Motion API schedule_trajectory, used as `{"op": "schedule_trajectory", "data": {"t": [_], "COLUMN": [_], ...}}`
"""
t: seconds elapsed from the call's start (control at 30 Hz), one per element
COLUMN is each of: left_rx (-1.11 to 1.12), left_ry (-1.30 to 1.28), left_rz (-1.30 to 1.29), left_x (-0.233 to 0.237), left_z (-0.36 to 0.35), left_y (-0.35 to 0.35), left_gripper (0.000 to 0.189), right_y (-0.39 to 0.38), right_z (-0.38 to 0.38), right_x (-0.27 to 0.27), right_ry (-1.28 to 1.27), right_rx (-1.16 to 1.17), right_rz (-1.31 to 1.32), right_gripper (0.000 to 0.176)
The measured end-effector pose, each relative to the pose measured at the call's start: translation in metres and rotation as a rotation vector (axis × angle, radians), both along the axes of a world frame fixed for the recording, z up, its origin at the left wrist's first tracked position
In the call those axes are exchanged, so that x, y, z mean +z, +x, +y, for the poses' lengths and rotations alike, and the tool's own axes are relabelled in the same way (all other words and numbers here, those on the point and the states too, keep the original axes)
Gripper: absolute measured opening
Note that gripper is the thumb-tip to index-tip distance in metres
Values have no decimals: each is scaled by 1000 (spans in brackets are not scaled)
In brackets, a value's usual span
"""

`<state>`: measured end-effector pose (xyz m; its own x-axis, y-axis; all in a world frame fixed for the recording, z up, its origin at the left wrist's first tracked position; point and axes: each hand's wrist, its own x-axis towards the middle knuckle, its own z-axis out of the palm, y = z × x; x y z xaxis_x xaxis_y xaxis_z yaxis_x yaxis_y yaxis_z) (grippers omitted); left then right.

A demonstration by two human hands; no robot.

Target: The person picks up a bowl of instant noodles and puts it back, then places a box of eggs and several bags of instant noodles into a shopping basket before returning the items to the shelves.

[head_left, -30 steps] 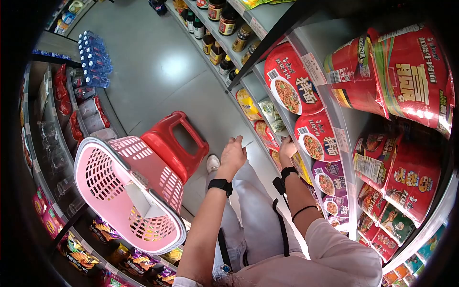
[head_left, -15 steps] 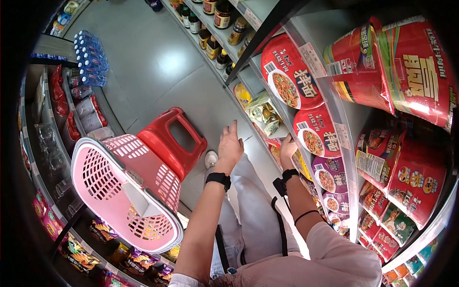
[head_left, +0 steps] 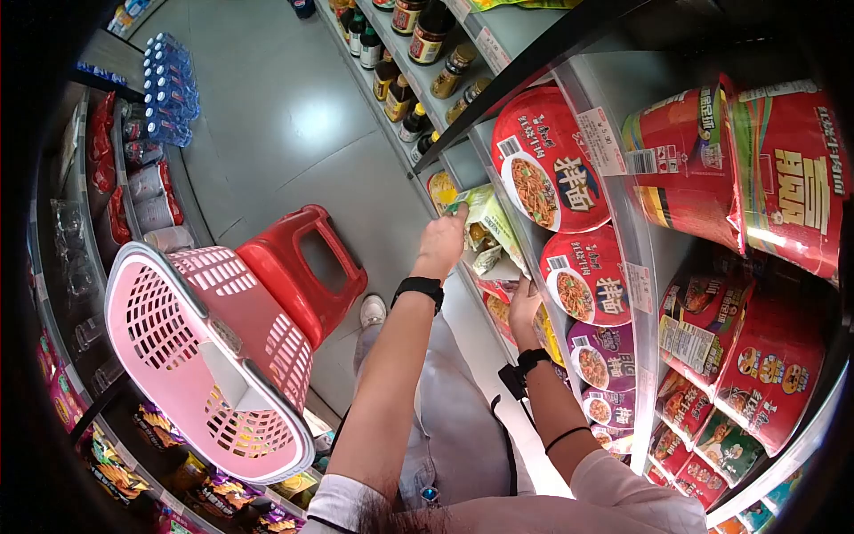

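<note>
A green and white open-topped box (head_left: 495,219) of small packets sits tilted at the lower shelf, beside the noodle bowls. My left hand (head_left: 442,240) is closed on its near left edge, thumb and fingers bent at the corner. At the box's lower end my right hand (head_left: 525,311) grips the corner, some fingers hidden behind it. Red noodle bowls (head_left: 551,165) stand on the shelf just right of the box. Yellow and red packages (head_left: 500,316) show beneath it, partly covered by my right hand.
A pink basket (head_left: 191,307) rests on a red stool (head_left: 342,267) to my left. Water bottles (head_left: 169,89) stand on the floor farther off. Sauce bottles (head_left: 427,36) line the shelf ahead; large red noodle packs (head_left: 792,178) fill the right shelf.
My left hand, earlier open with fingers spread away from the box, has moved to its edge and closed on it. My right hand stays at the box's lower end. The view has shifted slightly.
</note>
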<state>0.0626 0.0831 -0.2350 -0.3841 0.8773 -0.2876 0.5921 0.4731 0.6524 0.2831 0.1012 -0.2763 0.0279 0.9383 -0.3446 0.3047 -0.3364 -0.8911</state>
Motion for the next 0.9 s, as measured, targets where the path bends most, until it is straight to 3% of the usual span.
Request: {"op": "schedule_trajectory", "data": {"t": [0.13, 0.27, 0.37, 0.43, 0.5, 0.53, 0.67, 0.77, 0.9], "left_rx": [-76, 8, 89, 125, 168, 181, 221, 463, 633], "left_ry": [-54, -68, -122, -231, -338, -358, -279, -418, -233], "left_rz": [13, 22, 56, 55, 15, 0, -52, -611, -540], "left_x": [18, 46, 78, 106, 148, 173, 232, 294, 310], "left_z": [-4, -41, -86, -116, -145, -158, -219, -251, -315], "left_y": [-11, -30, -43, -53, -64, -69, -79, -93, -92], "left_gripper": [31, 16, 12, 13, 16, 19, 24, 28, 29], "right_y": [9, -17, -33, -47, -62, -73, -122, -155, -201], "right_z": [-3, -24, -45, -53, -59, -61, -57, -64, -95], "right_x": [-1, 23, 46, 70, 107, 128, 249, 296, 355], "right_ry": [23, 104, -142, -41, 56, 100, 35, 62, 144], "right_rx": [186, 425, 499, 648, 758, 768, 1067, 1258, 1418], "right_rz": [-107, -217, -152, -253, -328, -212, -403, -414, -397], "right_gripper": [26, 28, 25, 19, 19, 22, 26, 28, 26]}}
